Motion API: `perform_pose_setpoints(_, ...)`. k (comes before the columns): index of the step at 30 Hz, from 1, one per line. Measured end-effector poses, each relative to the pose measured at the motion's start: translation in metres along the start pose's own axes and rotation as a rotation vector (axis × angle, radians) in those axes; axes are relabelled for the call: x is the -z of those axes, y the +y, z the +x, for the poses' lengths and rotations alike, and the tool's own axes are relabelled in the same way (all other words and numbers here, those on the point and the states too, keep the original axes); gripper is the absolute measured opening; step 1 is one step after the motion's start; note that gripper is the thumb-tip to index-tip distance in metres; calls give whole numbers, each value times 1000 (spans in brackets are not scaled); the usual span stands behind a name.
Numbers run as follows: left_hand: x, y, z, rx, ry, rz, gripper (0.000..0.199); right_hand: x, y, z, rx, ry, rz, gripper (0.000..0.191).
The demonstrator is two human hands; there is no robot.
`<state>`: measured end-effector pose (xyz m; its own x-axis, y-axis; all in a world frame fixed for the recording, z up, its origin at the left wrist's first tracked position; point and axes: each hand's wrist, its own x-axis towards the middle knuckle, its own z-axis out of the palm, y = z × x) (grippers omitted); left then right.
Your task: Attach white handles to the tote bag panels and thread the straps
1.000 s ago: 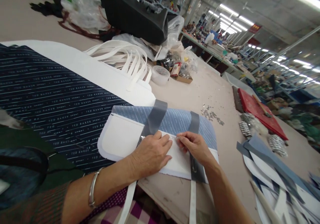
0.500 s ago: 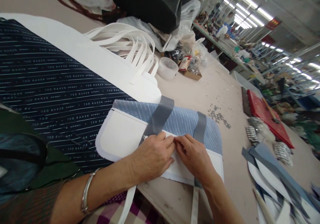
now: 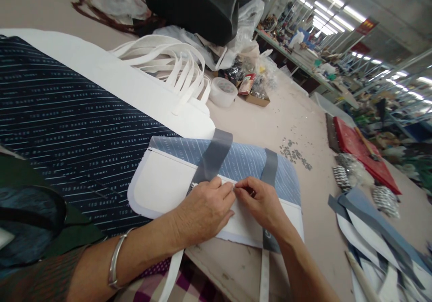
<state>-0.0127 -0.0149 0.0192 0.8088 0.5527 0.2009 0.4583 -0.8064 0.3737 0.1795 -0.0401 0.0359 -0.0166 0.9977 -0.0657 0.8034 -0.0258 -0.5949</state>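
Note:
A sewn bag panel [image 3: 162, 173], white below and striped blue fabric above, lies in front of me at the table's near edge. Two dark grey straps [image 3: 213, 156] cross it, and white webbing tails [image 3: 265, 270] hang off its lower edge. My left hand [image 3: 205, 212], wearing a silver bangle on its wrist, is closed, pinching at the seam between the blue and white parts. Close beside those fingertips, my right hand [image 3: 261, 203] is closed in a pinch. Whatever it holds is too small to make out.
Navy printed fabric [image 3: 74, 126] and white sheets [image 3: 101, 72] lie to the left. Behind are looped white straps [image 3: 182, 63], a tape roll [image 3: 222, 91] and a small carton [image 3: 257, 99]. Small metal pieces [image 3: 295, 153] are scattered rightward, near cut strips [image 3: 371, 234].
My right fingertips have drawn slightly away from my left ones and the pinch shows more openly. The left hand keeps its place on the panel. The view has shifted a little.

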Motion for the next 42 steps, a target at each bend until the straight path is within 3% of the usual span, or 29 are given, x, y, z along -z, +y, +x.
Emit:
perform_pose_setpoints(10, 0, 0, 0, -5, -11, 3, 14, 9, 6, 5, -219, -122, 195, 18)
perform_pose_setpoints(18, -2, -1, 0, -27, 3, 19, 16, 12, 2, 18, -169, -207, 110, 21)
perform_pose_setpoints(26, -2, -1, 0, -6, -15, 13, 18, 18, -8, 28, -155, -256, -23, 13)
perform_pose_setpoints(29, -1, -1, 1, -5, -29, 27, 23, 11, -4, 21, -171, -200, 39, 13)
perform_pose_setpoints(32, -1, 0, 1, -20, -20, 38, 30, 7, 9, 3, -221, -2, 257, 25)
perform_pose_setpoints(35, -3, 0, 1, -44, 11, 65, 34, 22, 38, -30, -273, 326, 283, 31)
perform_pose_setpoints(38, -8, -1, 2, -33, 26, 76, 33, 54, 79, -83, -401, 570, -113, 36)
perform_pose_setpoints(42, -11, -2, 4, -38, 26, 63, 34, 86, 137, -164, -683, 550, -656, 49)
